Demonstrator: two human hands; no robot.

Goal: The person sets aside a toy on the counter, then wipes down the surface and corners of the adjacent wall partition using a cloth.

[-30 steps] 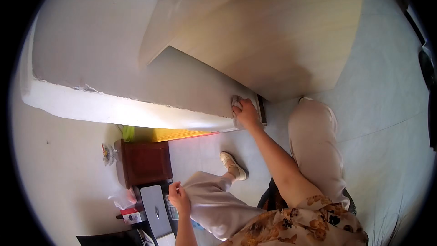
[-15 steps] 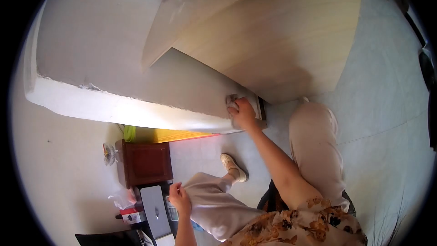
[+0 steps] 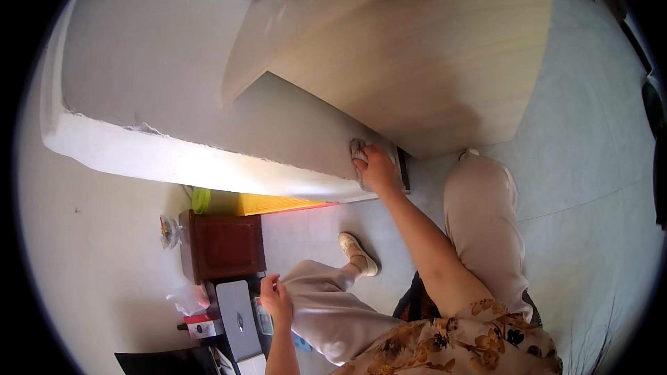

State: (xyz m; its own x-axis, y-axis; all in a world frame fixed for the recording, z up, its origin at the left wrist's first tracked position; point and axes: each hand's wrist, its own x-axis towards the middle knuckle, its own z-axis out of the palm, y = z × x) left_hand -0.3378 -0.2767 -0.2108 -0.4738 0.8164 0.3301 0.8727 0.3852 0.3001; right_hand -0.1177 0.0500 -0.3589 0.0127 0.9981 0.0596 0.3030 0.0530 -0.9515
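My right hand (image 3: 376, 169) is closed around a crumpled greyish cloth (image 3: 357, 151) and presses it to the lower part of the grey wall (image 3: 306, 133), close to the corner with the white wall edge (image 3: 187, 162). Part of the cloth is hidden under my fingers. My left hand (image 3: 276, 297) hangs beside my bent left knee, fingers curled in, with nothing visible in it.
A pale wood panel (image 3: 431, 48) stands right beside the wiped wall. Lower left are a reddish-brown wooden cabinet (image 3: 226, 245), a grey box-like device (image 3: 237, 319), a plastic bag (image 3: 187, 300) and a yellow panel (image 3: 278, 204). Grey tiled floor (image 3: 583, 173) lies right.
My right hand and the cloth have shifted slightly along the wall, and the cloth is bunched differently. The whole view has moved a little. My left hand stays by the knee.
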